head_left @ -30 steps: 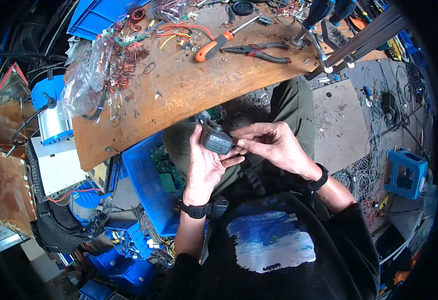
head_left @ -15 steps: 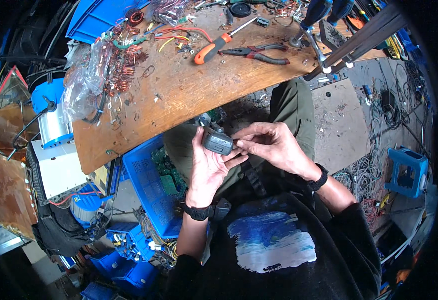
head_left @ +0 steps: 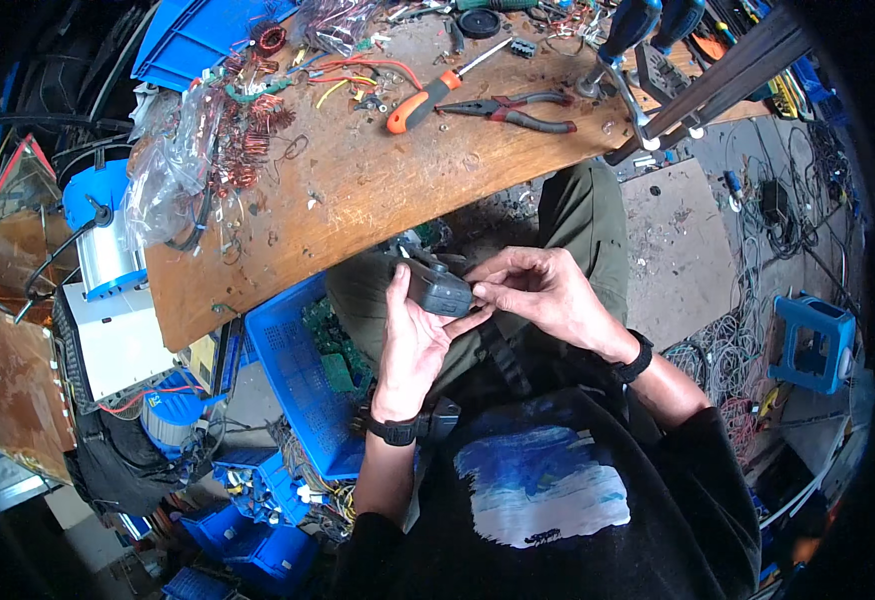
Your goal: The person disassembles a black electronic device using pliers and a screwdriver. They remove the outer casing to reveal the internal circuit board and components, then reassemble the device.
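Observation:
Below the bench edge, my left hand cradles a dark grey plastic object, a rounded housing with a narrower upper part, its thumb up along the left side and fingers underneath. My right hand has its thumb and index finger pinched at the object's right side; whatever lies between those fingertips is too small or hidden to name. On the wooden bench above them lie an orange-and-black screwdriver and long-nose pliers.
A blue crate of circuit boards sits left of my legs. Copper coils, bags and wires cover the bench's left. Clamps stand at its right. Cables and a blue frame lie on the floor at right.
The grey object has turned and tilted slightly in my left hand, whose thumb has moved a little down and right. My right hand keeps its pinch in almost the same spot.

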The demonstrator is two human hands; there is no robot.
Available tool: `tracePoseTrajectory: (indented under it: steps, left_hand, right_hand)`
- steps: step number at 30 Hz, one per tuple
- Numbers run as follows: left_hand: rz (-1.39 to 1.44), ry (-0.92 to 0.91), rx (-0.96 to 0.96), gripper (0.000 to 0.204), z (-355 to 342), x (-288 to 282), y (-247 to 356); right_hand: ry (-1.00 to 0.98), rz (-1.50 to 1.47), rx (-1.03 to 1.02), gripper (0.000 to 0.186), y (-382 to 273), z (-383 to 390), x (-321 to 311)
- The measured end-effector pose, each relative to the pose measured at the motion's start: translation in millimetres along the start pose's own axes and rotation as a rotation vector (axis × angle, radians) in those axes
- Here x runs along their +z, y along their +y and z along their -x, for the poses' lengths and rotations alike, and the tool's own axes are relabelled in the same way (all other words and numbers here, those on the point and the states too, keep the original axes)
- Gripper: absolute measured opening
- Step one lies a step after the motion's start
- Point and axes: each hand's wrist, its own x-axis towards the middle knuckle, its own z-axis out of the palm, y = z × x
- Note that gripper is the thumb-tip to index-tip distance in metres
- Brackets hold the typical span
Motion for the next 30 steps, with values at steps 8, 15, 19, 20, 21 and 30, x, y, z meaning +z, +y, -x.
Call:
tracePoseTrajectory:
  steps: [8,15,19,20,21,30]
  left_hand:
    - [-0.069,-0.034,0.128,0.049,5,-2,-5]
    - [-0.247,0.031,0.335,0.044,9,-1,-11]
    - [-0.258,-0.045,0.43,0.054,12,-3,-13]
    - [-0.255,-0.053,0.434,0.057,12,-4,-13]
    - [-0.252,-0.06,0.438,0.06,13,-4,-13]
    - [-0.308,-0.087,0.543,0.071,8,-9,-12]
  right_hand:
    - [0.012,-0.035,0.048,0.022,-1,2,0]
    - [-0.046,0.028,0.04,0.029,5,5,-3]
    - [-0.061,0.04,0.044,0.034,4,7,-3]
    - [-0.062,0.042,0.043,0.035,5,7,-3]
    - [-0.063,0.044,0.042,0.037,6,7,-4]
    - [-0.07,0.19,-0.104,0.038,4,7,-3]
